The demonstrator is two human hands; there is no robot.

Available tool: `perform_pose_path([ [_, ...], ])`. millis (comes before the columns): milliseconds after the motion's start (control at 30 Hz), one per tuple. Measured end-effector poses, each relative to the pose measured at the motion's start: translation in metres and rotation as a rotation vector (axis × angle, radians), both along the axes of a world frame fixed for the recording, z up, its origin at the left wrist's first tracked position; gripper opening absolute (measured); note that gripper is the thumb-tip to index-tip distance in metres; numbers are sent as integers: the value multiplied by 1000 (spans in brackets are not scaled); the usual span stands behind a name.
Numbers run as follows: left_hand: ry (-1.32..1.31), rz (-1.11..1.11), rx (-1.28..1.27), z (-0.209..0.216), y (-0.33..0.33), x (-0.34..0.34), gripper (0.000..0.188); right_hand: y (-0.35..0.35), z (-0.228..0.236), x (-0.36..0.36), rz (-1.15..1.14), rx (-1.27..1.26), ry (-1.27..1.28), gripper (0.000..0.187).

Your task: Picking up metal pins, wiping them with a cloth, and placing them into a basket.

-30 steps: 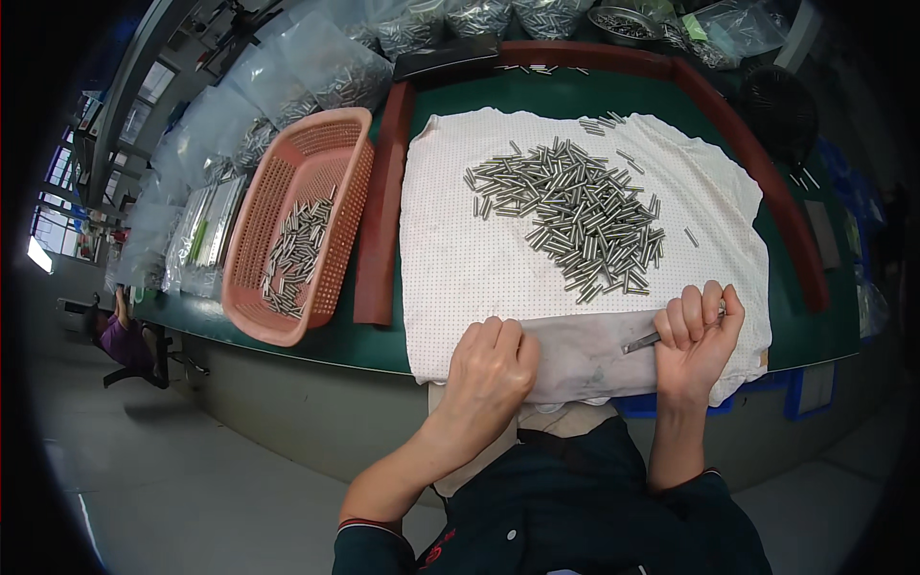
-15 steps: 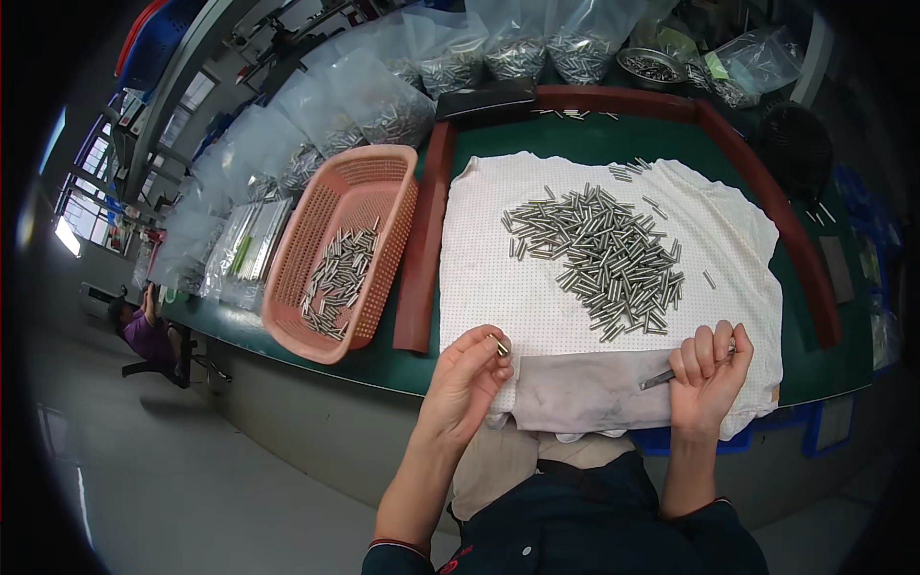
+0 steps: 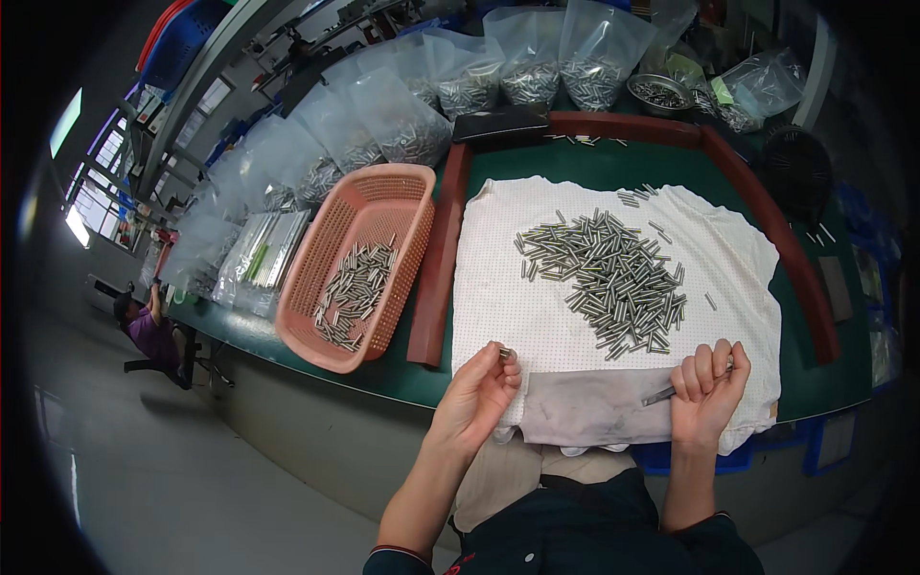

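My left hand point(image 3: 474, 401) is closed on a short metal pin point(image 3: 505, 354), pinched between thumb and fingers, its end showing at the fingertips. My right hand point(image 3: 704, 395) is wrapped round a slim metal tool point(image 3: 657, 396) whose flat tip points left; most of it is hidden in the fist, and its kind cannot be made out. Between the hands lies a stained pinkish-grey cloth point(image 3: 585, 407) at the table's front edge. Beyond it, a large heap of metal pins point(image 3: 613, 278) is spread on a white dotted cloth point(image 3: 489, 287).
On the left stands a pink plastic basket point(image 3: 292, 297) partly filled with pins. A reddish-brown frame point(image 3: 436, 297) borders the work area. Clear bags point(image 3: 532, 72) of metal parts and a metal bowl point(image 3: 661, 86) line the back. A seated person point(image 3: 153, 326) is far left.
The whole view has shifted, so the table sits slightly lower and to the right. My left fingers have curled in more around the pin. My right hand keeps its grip on the tool.
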State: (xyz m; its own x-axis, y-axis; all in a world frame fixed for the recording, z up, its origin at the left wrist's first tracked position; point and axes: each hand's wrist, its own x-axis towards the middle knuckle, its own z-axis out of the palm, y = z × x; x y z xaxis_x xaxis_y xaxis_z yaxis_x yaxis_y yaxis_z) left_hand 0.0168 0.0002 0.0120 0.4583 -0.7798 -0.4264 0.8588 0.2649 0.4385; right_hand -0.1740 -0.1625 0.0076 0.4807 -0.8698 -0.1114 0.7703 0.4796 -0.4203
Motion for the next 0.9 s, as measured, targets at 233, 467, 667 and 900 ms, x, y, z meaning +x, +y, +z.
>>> perform_pose_path([
  [233, -1155, 396, 134, 43, 19, 13, 9, 0, -2, 0, 13, 6, 15, 36],
  [467, -2253, 759, 1072, 85, 39, 75, 16, -1, -2, -2, 6, 19, 13, 36],
  [667, -2212, 354, 678, 64, -10, 37, 10, -2, -2, -2, 16, 25, 15, 36],
  [900, -2111, -121, 443, 21, -76, 11, 5, -1, -3, -2, 19, 30, 9, 37],
])
